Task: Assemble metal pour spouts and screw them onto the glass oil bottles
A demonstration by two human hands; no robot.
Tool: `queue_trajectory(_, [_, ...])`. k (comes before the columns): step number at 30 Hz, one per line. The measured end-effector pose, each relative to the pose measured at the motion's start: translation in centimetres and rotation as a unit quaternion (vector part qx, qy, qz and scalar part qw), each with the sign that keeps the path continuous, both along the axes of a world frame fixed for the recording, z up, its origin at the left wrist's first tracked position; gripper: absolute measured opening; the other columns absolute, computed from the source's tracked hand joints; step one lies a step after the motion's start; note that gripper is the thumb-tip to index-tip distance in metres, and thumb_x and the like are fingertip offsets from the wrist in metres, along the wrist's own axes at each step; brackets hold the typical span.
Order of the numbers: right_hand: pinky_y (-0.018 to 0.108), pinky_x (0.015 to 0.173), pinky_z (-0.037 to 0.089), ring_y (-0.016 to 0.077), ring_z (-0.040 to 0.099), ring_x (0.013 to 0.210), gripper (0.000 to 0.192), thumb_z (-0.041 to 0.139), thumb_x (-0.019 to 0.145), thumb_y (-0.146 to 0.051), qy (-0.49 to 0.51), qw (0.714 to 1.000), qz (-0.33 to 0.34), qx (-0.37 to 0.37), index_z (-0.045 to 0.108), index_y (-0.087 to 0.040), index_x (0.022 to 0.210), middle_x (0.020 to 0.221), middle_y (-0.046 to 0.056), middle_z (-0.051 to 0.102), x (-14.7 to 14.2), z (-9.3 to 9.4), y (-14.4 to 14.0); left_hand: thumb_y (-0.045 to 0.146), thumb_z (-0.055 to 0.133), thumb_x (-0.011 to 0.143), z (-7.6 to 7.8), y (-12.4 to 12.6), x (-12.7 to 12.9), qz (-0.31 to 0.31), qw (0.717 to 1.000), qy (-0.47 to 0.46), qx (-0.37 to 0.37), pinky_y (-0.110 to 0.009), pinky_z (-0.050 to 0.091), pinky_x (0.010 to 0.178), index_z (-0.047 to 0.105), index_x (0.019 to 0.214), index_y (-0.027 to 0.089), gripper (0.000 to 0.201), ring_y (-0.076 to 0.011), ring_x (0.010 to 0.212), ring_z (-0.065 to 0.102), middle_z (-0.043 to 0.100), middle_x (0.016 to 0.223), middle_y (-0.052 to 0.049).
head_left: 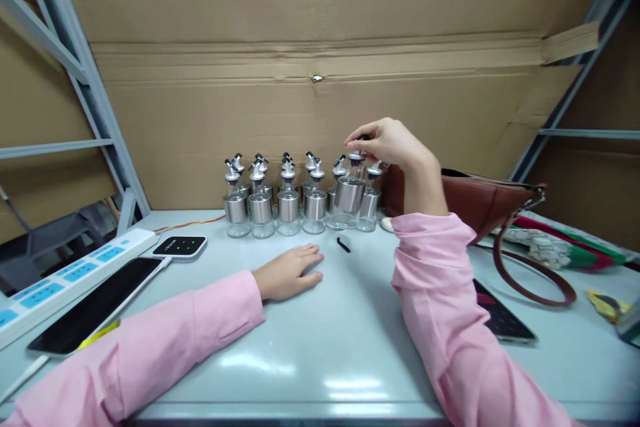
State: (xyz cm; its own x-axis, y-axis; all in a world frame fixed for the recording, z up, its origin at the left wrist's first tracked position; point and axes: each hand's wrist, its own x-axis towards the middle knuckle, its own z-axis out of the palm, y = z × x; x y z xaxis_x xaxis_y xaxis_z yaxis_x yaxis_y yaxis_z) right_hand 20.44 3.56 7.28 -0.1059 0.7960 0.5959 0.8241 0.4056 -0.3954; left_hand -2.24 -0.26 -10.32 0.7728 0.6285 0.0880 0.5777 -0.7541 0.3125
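My right hand grips an oil bottle by its spout top. That bottle is clear glass with a steel band; it hangs slightly tilted above the table, in front of others like it. Several more glass oil bottles with steel bands and pour spouts stand upright in two rows to its left, and another bottle stands on its right. My left hand lies flat on the table, fingers stretched out, holding nothing. A small black piece lies on the table between my hands.
A brown leather bag with a looped strap stands right, beside a dark phone. At left are a power strip, a black tablet-like device with a white cable, and a small box with lights. Cardboard walls the back.
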Motion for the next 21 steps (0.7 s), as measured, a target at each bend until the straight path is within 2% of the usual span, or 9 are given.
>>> queue_trajectory(6, [0.021,0.053,0.041,0.0078,0.049,0.043,0.012,0.063,0.074,-0.02,-0.021,0.999,-0.002,-0.027,0.072,-0.015,0.082,0.048,-0.002,0.054,-0.5,-1.7,3.2,0.04,0.036,0.09,0.1,0.0,0.1,0.001,1.0,0.014,0.009,-0.034,0.02,0.113,0.039,0.134,0.009,0.053,-0.0193,0.136,0.023,0.03,0.144,-0.014])
queue_trajectory(10, [0.022,0.055,0.043,0.0108,0.053,0.047,0.015,0.065,0.073,-0.019,-0.05,0.994,-0.029,-0.092,0.072,-0.018,0.086,0.051,-0.001,0.057,-0.9,-2.9,5.2,0.042,0.033,0.091,0.1,0.1,0.1,-0.006,1.0,0.011,0.007,-0.035,0.02,0.113,0.04,0.133,0.01,0.053,-0.0195,0.136,0.023,0.031,0.144,-0.014])
queue_trajectory(17, [0.026,0.07,0.045,0.0172,0.06,0.07,0.016,0.063,0.076,-0.024,-0.09,0.992,-0.08,-0.042,0.073,-0.021,0.089,0.065,0.004,0.065,-1.3,-3.8,6.3,0.042,0.033,0.092,-0.1,0.2,0.0,-0.004,1.0,0.013,0.025,-0.036,0.023,0.112,0.041,0.132,0.011,0.052,-0.0208,0.135,0.026,0.032,0.143,-0.014])
queue_trajectory(21, [0.026,0.072,0.046,0.0175,0.061,0.073,0.02,0.06,0.077,-0.018,-0.07,0.992,-0.082,-0.059,0.071,-0.021,0.094,0.075,0.006,0.067,-1.7,-4.1,6.3,0.038,0.04,0.09,0.1,-0.1,0.0,-0.02,0.994,-0.004,0.105,-0.04,0.034,0.104,0.045,0.127,0.014,0.045,-0.0224,0.125,0.042,0.048,0.133,-0.011])
